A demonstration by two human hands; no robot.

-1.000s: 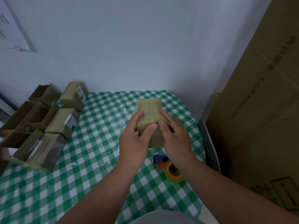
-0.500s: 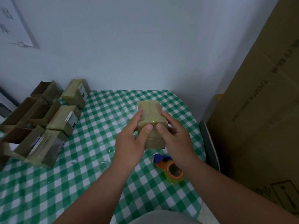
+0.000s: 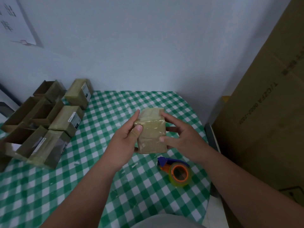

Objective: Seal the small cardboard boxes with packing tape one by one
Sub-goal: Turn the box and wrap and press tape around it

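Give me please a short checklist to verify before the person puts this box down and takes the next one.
1. Tape lies over the top edge of the held box: ok, a shiny strip shows there.
2. Tape is pressed flat along its whole length: cannot tell, the far side is hidden.
3. Box is under control: ok, the left hand grips it with the thumb on the front; the right hand touches it with nearly straight fingers.
4. Tape dispenser within reach: ok, it lies on the checked tablecloth just below the box.
5. Unsealed boxes remain: ok, open boxes stand at the left.
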